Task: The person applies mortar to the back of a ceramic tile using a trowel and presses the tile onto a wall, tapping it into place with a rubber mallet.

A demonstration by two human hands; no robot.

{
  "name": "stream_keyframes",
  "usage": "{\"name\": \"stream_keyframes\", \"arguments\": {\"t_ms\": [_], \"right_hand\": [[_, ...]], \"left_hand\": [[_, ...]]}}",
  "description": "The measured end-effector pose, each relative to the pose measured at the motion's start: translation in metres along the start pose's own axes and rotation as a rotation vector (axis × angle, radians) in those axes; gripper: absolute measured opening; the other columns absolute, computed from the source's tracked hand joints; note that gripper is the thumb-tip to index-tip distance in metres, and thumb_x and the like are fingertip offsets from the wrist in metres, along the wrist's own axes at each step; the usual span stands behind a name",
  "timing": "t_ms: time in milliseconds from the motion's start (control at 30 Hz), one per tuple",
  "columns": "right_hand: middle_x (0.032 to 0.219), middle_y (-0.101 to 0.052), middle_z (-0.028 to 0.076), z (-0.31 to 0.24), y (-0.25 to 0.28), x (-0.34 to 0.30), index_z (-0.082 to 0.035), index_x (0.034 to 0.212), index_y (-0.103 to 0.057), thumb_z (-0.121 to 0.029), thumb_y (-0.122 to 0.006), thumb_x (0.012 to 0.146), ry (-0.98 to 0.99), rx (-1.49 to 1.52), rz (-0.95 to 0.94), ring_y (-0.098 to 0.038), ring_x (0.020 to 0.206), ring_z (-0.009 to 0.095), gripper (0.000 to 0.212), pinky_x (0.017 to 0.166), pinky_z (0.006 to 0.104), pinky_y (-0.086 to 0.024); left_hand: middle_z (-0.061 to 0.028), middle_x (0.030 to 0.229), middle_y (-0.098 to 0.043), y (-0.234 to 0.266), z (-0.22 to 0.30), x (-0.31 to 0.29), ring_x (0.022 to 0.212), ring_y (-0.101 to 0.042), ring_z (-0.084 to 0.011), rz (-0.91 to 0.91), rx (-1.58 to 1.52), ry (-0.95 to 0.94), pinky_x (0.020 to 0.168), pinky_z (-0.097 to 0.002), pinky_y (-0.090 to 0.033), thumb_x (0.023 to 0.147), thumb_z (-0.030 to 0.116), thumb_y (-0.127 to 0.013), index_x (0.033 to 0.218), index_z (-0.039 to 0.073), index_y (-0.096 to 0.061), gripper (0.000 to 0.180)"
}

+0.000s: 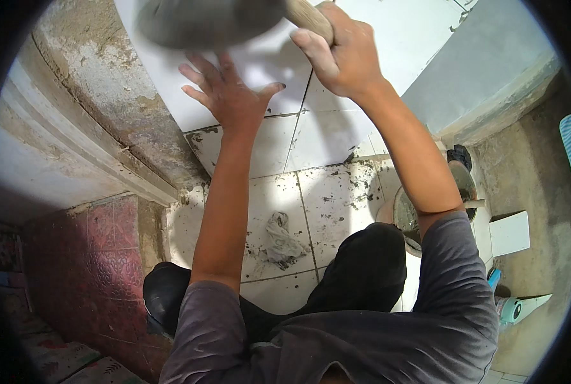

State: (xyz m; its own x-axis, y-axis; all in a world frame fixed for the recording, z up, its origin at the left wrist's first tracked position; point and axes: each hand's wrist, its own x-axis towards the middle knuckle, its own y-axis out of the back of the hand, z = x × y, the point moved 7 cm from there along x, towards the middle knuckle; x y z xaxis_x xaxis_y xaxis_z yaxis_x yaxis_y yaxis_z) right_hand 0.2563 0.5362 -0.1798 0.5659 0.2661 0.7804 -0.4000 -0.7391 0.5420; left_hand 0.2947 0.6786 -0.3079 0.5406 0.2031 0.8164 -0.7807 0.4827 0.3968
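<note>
My right hand (pixel 346 57) is wrapped round the pale wooden handle of a mallet (pixel 212 20). The mallet's large dark grey head is blurred and hangs above the white tiled surface, left of that hand. Fingers spread, my left hand (pixel 228 93) lies over a white tile (pixel 279 80), just below the mallet head. It holds nothing. Thin dark joints part this tile from its neighbours, and the step's front face (pixel 269 147) below carries grey mortar smears.
A crumpled pale cloth or plastic bag (pixel 282 237) lies on the mortar-spotted floor tiles. Round containers of grey mortar (pixel 405 217) stand by my right knee, partly behind my arm. Farther right is a loose white tile piece (pixel 510 233). A rough wall (pixel 100 70) borders the left.
</note>
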Motion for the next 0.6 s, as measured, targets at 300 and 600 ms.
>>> {"name": "stream_keyframes", "arguments": {"t_ms": [300, 600], "right_hand": [[0.058, -0.047, 0.011, 0.072, 0.000, -0.150, -0.002, 0.076, -0.052, -0.043, -0.054, 0.089, -0.102, 0.165, -0.181, -0.044, 0.049, 0.021, 0.043, 0.049, 0.0352, -0.038], [0.067, -0.061, 0.014, 0.130, -0.087, -0.425, -0.007, 0.086, -0.064, -0.047, -0.063, 0.084, -0.791, -0.130, -0.584, -0.059, 0.063, 0.033, 0.040, 0.060, 0.0423, -0.046]], "left_hand": [[-0.0343, 0.148, -0.010, -0.005, -0.010, -0.004, 0.136, -0.005, -0.0569, 0.082, 0.000, -0.075, 0.101, -0.0721, -0.012, 0.044, 0.062, -0.084, 0.147, 0.010, -0.023, 0.130], [-0.0326, 0.149, -0.006, 0.029, -0.032, 0.035, 0.139, -0.003, -0.0480, 0.162, 0.091, -0.105, 0.106, -0.0655, -0.012, 0.061, 0.070, -0.071, 0.145, 0.003, -0.027, 0.116]]}}
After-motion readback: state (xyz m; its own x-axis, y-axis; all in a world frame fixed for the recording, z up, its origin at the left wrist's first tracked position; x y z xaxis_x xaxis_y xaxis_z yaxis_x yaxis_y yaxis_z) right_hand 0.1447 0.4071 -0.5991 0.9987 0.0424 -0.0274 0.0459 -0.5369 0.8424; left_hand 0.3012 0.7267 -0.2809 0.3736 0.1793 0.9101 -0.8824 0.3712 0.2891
